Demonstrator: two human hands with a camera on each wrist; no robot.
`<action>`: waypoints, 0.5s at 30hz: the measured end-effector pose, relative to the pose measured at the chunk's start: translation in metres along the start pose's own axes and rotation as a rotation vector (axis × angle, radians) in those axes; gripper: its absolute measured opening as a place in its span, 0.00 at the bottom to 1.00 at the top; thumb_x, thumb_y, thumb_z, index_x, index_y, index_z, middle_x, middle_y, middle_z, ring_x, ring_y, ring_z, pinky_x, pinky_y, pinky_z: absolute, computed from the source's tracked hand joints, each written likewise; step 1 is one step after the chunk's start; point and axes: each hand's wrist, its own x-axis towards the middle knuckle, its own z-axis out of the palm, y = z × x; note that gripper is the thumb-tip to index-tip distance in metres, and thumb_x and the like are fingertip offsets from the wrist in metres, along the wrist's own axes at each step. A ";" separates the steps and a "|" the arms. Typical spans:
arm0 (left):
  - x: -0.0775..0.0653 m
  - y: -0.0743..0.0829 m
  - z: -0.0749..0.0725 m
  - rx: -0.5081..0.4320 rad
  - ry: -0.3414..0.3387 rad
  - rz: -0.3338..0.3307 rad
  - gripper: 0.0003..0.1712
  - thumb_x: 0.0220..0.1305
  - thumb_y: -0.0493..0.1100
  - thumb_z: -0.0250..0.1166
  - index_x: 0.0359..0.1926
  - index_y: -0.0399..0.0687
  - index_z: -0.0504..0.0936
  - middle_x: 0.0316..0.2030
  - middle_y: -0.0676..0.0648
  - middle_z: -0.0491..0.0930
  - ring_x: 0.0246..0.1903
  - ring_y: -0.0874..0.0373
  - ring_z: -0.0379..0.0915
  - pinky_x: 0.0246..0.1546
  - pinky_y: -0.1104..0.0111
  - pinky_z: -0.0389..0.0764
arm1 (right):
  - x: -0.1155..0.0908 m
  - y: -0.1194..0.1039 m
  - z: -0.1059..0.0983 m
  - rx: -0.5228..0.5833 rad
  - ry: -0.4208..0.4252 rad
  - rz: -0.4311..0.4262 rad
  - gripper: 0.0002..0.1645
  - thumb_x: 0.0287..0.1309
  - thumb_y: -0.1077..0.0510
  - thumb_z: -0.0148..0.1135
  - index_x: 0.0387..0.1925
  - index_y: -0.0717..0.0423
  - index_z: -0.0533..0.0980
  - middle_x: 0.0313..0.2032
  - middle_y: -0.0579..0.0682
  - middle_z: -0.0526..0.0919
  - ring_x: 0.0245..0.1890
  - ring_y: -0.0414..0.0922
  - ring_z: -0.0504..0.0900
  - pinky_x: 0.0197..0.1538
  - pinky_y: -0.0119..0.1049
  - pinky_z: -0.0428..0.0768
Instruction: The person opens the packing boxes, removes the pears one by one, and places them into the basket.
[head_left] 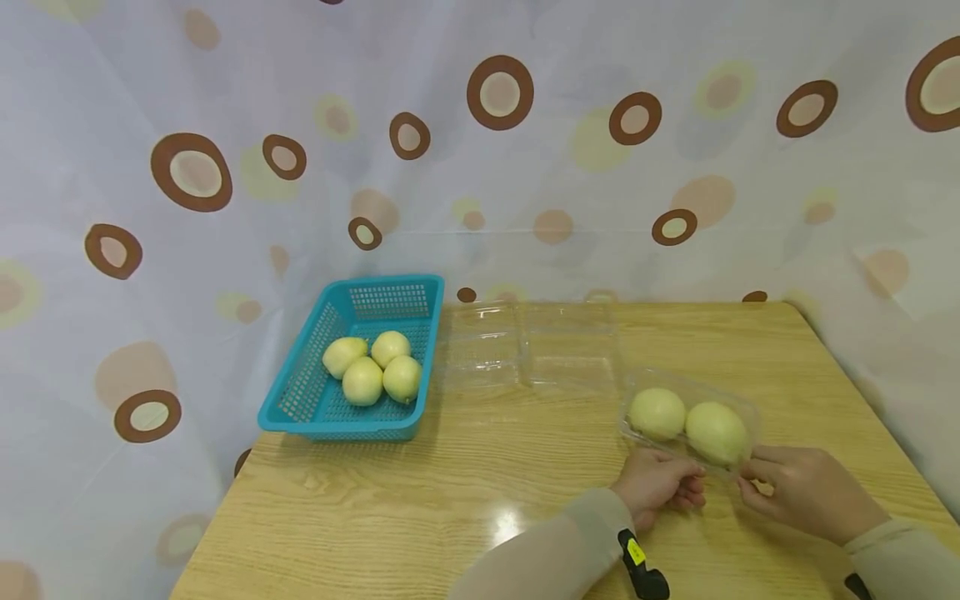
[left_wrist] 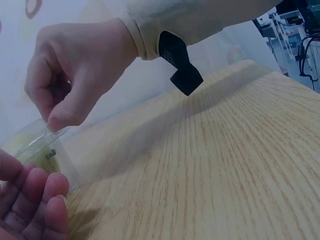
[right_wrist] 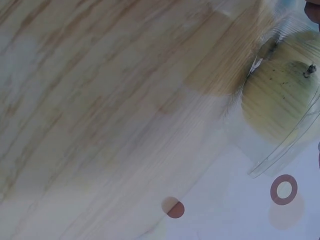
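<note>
A clear plastic box (head_left: 633, 379) with two pale yellow-green pears (head_left: 716, 432) in it lies on the right of the table. At its near edge my left hand (head_left: 660, 485) pinches the rim between thumb and forefinger, the other fingers loosely curled. My right hand (head_left: 810, 492) pinches the near right corner; in the left wrist view the right hand (left_wrist: 75, 75) grips the thin plastic edge from above. Through the plastic wall, the right wrist view shows one pear (right_wrist: 280, 100) with a dark stem.
A blue basket (head_left: 337, 431) on the left holds several more pears (head_left: 363, 382). Between the basket and the box, at the table's back edge, stand empty clear plastic boxes (head_left: 570, 371). Behind the wooden table (head_left: 390, 517) hangs a white cloth (head_left: 450, 183) with brown rings.
</note>
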 end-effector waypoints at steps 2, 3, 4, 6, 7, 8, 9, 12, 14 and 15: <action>-0.002 0.002 0.002 0.006 0.027 -0.004 0.06 0.56 0.36 0.66 0.25 0.38 0.86 0.17 0.47 0.80 0.17 0.59 0.77 0.17 0.74 0.75 | 0.001 0.000 0.000 -0.015 -0.003 -0.016 0.30 0.69 0.41 0.41 0.16 0.45 0.77 0.20 0.34 0.73 0.16 0.22 0.63 0.16 0.16 0.63; -0.003 0.003 0.003 0.009 0.039 -0.007 0.06 0.56 0.35 0.66 0.25 0.38 0.86 0.17 0.47 0.80 0.17 0.59 0.77 0.16 0.75 0.74 | 0.002 0.000 0.000 -0.021 -0.004 -0.024 0.29 0.69 0.42 0.40 0.16 0.45 0.76 0.20 0.35 0.72 0.16 0.22 0.61 0.15 0.16 0.62; -0.004 0.003 0.004 0.013 0.053 -0.009 0.06 0.56 0.35 0.66 0.24 0.38 0.86 0.16 0.47 0.79 0.17 0.59 0.77 0.15 0.76 0.73 | 0.002 -0.001 0.000 -0.034 -0.009 -0.030 0.29 0.69 0.42 0.39 0.16 0.45 0.76 0.19 0.34 0.72 0.16 0.21 0.60 0.15 0.16 0.62; -0.004 0.004 0.005 0.020 0.073 -0.012 0.06 0.55 0.35 0.66 0.23 0.39 0.86 0.15 0.48 0.79 0.16 0.59 0.77 0.14 0.77 0.70 | 0.002 -0.001 0.000 -0.033 -0.006 -0.043 0.29 0.69 0.43 0.39 0.16 0.46 0.75 0.19 0.35 0.71 0.16 0.21 0.57 0.15 0.16 0.60; -0.005 0.004 0.006 0.022 0.082 -0.012 0.06 0.55 0.35 0.66 0.23 0.39 0.86 0.15 0.48 0.79 0.16 0.59 0.77 0.13 0.78 0.69 | 0.002 -0.001 0.000 -0.043 -0.010 -0.047 0.29 0.69 0.44 0.38 0.16 0.46 0.74 0.18 0.35 0.70 0.16 0.21 0.56 0.15 0.15 0.60; -0.005 0.005 0.007 0.023 0.089 -0.013 0.06 0.54 0.35 0.66 0.23 0.40 0.86 0.14 0.48 0.79 0.16 0.59 0.77 0.13 0.78 0.69 | 0.003 -0.001 0.000 -0.052 -0.012 -0.049 0.29 0.69 0.44 0.38 0.15 0.46 0.74 0.18 0.35 0.69 0.16 0.21 0.55 0.15 0.15 0.59; -0.005 0.005 0.007 0.025 0.094 -0.012 0.06 0.54 0.35 0.66 0.22 0.40 0.85 0.14 0.49 0.78 0.16 0.59 0.76 0.13 0.78 0.68 | 0.003 -0.002 0.000 -0.057 -0.013 -0.050 0.29 0.69 0.45 0.38 0.15 0.45 0.73 0.18 0.35 0.69 0.16 0.21 0.55 0.15 0.15 0.59; -0.005 0.005 0.009 0.022 0.110 -0.015 0.07 0.54 0.35 0.66 0.22 0.40 0.85 0.13 0.49 0.78 0.15 0.59 0.77 0.12 0.78 0.67 | 0.005 -0.003 -0.001 -0.070 -0.010 -0.051 0.27 0.68 0.46 0.37 0.15 0.45 0.72 0.18 0.34 0.67 0.16 0.22 0.54 0.15 0.16 0.58; -0.005 0.005 0.010 0.021 0.119 -0.015 0.07 0.53 0.35 0.66 0.21 0.40 0.85 0.13 0.49 0.77 0.15 0.59 0.76 0.12 0.79 0.67 | 0.006 -0.004 -0.002 -0.072 -0.006 -0.049 0.27 0.68 0.47 0.37 0.15 0.45 0.71 0.18 0.34 0.66 0.16 0.22 0.54 0.15 0.16 0.58; -0.005 0.006 0.011 0.019 0.124 -0.014 0.06 0.53 0.35 0.66 0.21 0.40 0.85 0.13 0.49 0.77 0.15 0.59 0.76 0.12 0.79 0.66 | 0.006 -0.004 -0.002 -0.074 -0.005 -0.048 0.27 0.68 0.47 0.37 0.15 0.45 0.71 0.18 0.34 0.66 0.16 0.22 0.54 0.15 0.16 0.58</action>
